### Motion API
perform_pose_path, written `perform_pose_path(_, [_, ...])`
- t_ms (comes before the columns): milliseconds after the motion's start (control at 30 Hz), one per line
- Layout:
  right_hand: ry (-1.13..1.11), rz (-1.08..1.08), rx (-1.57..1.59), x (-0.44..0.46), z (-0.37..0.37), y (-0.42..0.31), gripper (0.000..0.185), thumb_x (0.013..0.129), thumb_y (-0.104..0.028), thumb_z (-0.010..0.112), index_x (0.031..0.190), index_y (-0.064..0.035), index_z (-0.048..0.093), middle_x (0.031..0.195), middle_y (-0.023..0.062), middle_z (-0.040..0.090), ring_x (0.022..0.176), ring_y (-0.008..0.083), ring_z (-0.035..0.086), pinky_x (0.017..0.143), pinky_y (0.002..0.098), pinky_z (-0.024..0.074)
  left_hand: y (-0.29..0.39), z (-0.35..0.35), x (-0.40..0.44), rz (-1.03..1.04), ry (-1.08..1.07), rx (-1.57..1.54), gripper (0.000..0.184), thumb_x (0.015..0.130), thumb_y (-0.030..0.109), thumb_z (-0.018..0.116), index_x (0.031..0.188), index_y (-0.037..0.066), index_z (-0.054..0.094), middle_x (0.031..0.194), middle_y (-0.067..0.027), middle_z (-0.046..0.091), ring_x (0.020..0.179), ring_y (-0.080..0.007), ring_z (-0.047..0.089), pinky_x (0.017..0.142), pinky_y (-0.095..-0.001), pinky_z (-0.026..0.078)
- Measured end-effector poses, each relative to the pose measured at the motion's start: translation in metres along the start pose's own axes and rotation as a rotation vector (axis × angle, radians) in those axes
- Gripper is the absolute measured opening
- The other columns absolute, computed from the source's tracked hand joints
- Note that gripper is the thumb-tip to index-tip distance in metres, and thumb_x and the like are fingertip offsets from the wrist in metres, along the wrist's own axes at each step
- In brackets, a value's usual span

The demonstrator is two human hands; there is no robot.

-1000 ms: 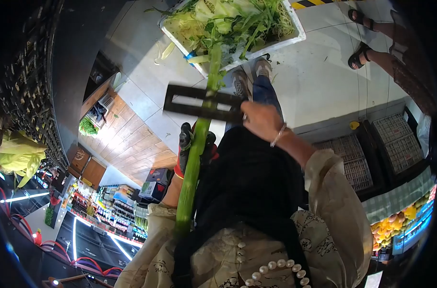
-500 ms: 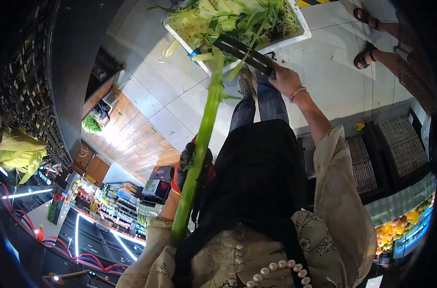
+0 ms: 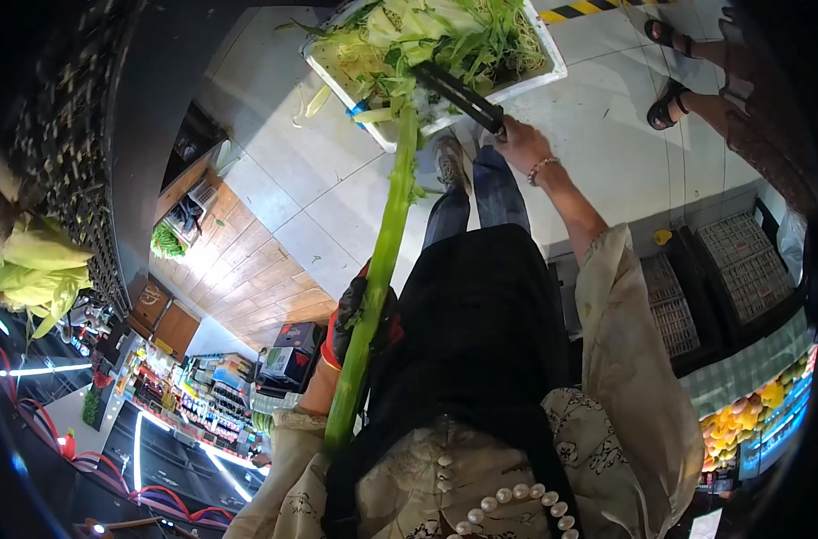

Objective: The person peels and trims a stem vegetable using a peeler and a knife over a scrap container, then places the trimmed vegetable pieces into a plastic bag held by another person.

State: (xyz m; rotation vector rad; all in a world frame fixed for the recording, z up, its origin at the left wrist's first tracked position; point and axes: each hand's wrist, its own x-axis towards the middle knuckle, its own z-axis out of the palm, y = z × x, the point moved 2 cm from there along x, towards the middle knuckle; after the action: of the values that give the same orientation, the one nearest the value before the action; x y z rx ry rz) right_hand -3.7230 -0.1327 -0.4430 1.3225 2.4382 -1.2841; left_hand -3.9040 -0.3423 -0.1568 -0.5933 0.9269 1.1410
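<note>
Well, hands (image 3: 524,148) full; stalk (image 3: 386,242) left, tool (image 3: 458,98) right

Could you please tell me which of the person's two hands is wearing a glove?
The left hand, holding the long green stalk, wears a dark glove; the right hand, holding the black tool, is ungloved, with a bracelet at its wrist.

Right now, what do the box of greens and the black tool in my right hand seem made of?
Box: probably foam, matte, since it looks thick-walled and white. Black tool: likely plastic, dull-finished, though coated metal is possible; it's slotted and evenly dark.
</note>
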Motion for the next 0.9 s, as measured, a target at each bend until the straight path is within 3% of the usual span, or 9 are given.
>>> perform_pose_path(133, [-0.368, 0.418, 1.238, -0.021, -0.042, -0.1, 0.048, 0.082, -0.045, 0.067, 0.096, -0.0003, 0.06, 0.076, 0.0059, 0.064, 0.043, 0.0087, 0.052, 0.038, 0.0272, 0.0418, -0.01, 0.005, -0.013, -0.011, -0.057, -0.023, 0.061, 0.092, 0.047, 0.05, 0.139, 0.013, 0.031, 0.076, -0.0069, 0.048, 0.043, -0.0181, 0.043, 0.043, -0.0304, 0.034])
perform_pose_path(367, [-0.296, 0.442, 1.441, -0.022, -0.064, -0.174, 0.03, 0.079, -0.026, 0.074, 0.09, -0.0041, 0.058, 0.066, 0.0001, 0.056, 0.044, 0.0071, 0.049, 0.039, 0.0226, 0.041, -0.003, 0.052, -0.026, -0.042, 0.071, 0.151, 0.056, 0.094, 0.044, 0.048, 0.139, 0.014, 0.036, 0.078, -0.0049, 0.048, 0.052, -0.0177, 0.044, 0.047, -0.0316, 0.039])
perform_pose_path(500, [-0.263, 0.349, 1.182, -0.033, -0.077, -0.193, 0.032, 0.079, -0.029, 0.074, 0.086, -0.0033, 0.056, 0.065, 0.0035, 0.057, 0.047, 0.0112, 0.052, 0.044, 0.027, 0.0445, 0.005, 0.024, 0.017, 0.046, 0.013, 0.189, 0.052, 0.094, 0.041, 0.047, 0.137, 0.014, 0.038, 0.081, -0.0058, 0.053, 0.059, -0.0168, 0.051, 0.049, -0.0277, 0.044])
perform_pose_path(633, [0.014, 0.007, 0.466, -0.06, -0.104, -0.175, 0.036, 0.076, -0.026, 0.072, 0.093, -0.0022, 0.051, 0.071, 0.0131, 0.057, 0.064, 0.0305, 0.06, 0.058, 0.0369, 0.0487, 0.011, 0.033, 0.018, 0.038, -0.089, 0.135, 0.024, 0.093, 0.034, 0.048, 0.097, 0.011, 0.051, 0.08, -0.0036, 0.049, 0.063, -0.0167, 0.045, 0.052, -0.0286, 0.038])
perform_pose_path(733, [0.083, -0.3, 0.19, -0.115, -0.117, -0.174, 0.032, 0.072, -0.019, 0.071, 0.092, -0.005, 0.05, 0.077, 0.0111, 0.058, 0.071, 0.0326, 0.061, 0.058, 0.0396, 0.0483, 0.012, 0.026, 0.037, 0.096, -0.35, 0.018, 0.023, 0.093, 0.032, 0.049, 0.103, 0.012, 0.053, 0.081, -0.0031, 0.05, 0.064, -0.017, 0.046, 0.055, -0.0296, 0.038])
perform_pose_path(767, [0.052, -0.36, 0.173, -0.129, -0.121, -0.177, 0.031, 0.071, -0.017, 0.07, 0.091, -0.0062, 0.049, 0.079, 0.0104, 0.056, 0.071, 0.0322, 0.06, 0.058, 0.0404, 0.0481, 0.013, -0.002, 0.05, 0.021, -0.322, 0.027, 0.025, 0.092, 0.035, 0.052, 0.099, 0.012, 0.055, 0.08, -0.0031, 0.051, 0.065, -0.0177, 0.045, 0.058, -0.0318, 0.038])
perform_pose_path(800, [0.019, -0.419, 0.16, -0.145, -0.124, -0.184, 0.029, 0.07, -0.015, 0.069, 0.089, -0.0075, 0.049, 0.08, 0.0096, 0.055, 0.072, 0.0317, 0.059, 0.059, 0.0411, 0.0479, 0.017, -0.003, 0.052, -0.127, 0.175, -0.488, 0.028, 0.092, 0.039, 0.053, 0.092, 0.011, 0.057, 0.079, -0.0036, 0.052, 0.07, -0.0194, 0.048, 0.061, -0.035, 0.041])
perform_pose_path(867, [-0.149, -0.554, 0.123, -0.175, -0.131, -0.203, 0.023, 0.074, -0.019, 0.067, 0.088, -0.0092, 0.051, 0.078, 0.0077, 0.055, 0.07, 0.0275, 0.061, 0.058, 0.0392, 0.0502, 0.023, 0.025, 0.038, 0.067, 0.096, 0.095, 0.032, 0.092, 0.042, 0.053, 0.089, 0.01, 0.057, 0.08, -0.0042, 0.055, 0.076, -0.0212, 0.054, 0.07, -0.0372, 0.048])
perform_pose_path(900, [-0.158, -0.568, 0.132, -0.181, -0.13, -0.206, 0.023, 0.074, -0.019, 0.067, 0.087, -0.0098, 0.051, 0.077, 0.0073, 0.054, 0.069, 0.0267, 0.061, 0.058, 0.039, 0.0501, 0.024, 0.019, 0.054, -0.13, -0.456, -0.192, 0.029, 0.093, 0.039, 0.053, 0.096, 0.01, 0.056, 0.084, -0.0041, 0.056, 0.08, -0.0228, 0.057, 0.075, -0.0396, 0.051])
